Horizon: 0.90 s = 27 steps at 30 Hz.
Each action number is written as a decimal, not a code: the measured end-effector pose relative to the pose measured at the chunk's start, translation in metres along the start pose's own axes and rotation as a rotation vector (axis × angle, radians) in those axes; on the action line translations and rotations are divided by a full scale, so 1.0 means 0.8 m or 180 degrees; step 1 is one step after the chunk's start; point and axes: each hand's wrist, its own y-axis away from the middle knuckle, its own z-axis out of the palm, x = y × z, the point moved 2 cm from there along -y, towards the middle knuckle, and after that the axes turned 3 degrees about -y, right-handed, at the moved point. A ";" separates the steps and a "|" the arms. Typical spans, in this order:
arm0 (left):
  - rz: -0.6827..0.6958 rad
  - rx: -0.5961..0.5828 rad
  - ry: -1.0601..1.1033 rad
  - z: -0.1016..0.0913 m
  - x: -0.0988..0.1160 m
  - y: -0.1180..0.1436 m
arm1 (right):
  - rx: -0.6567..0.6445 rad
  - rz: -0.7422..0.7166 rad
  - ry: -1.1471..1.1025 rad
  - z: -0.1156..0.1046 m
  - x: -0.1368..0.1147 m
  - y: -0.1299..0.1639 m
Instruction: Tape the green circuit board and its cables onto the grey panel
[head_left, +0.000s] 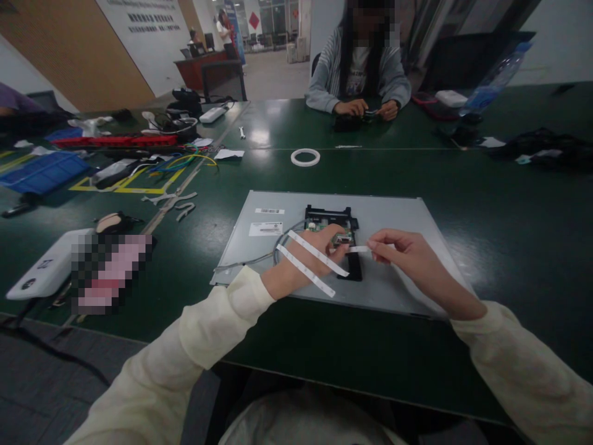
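A flat grey panel (393,216) lies on the table before me, with a black plastic bracket (328,212) and a small green circuit board (343,237) on it. My left hand (310,247) is bent over the board, its thumb and forefinger closed about the board's edge. Two white tape strips (308,271) cling across the back of that hand. My right hand (407,250) pinches the end of a short strip of white tape (358,249), stretched toward my left thumb and the bracket. A grey cable (245,261) curves from the board to the panel's left side.
A roll of white tape (306,157) lies beyond the panel. At left are a white power bank (46,266), a mouse (115,222), a blue tray (44,172) and tangled cables. Across the table another person (359,68) handles a dark object. A plastic bottle (498,80) stands at right.
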 end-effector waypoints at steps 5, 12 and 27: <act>0.0053 0.0050 -0.0054 0.012 -0.006 0.001 | 0.0059 -0.0045 0.0825 0.003 0.007 0.002; 0.0094 0.0109 -0.0735 0.033 -0.006 0.001 | 0.0080 -0.0197 0.1892 0.010 0.010 0.002; 0.0047 -0.0047 -0.0879 0.035 -0.001 0.000 | 0.0005 -0.0262 0.2586 0.017 0.012 0.004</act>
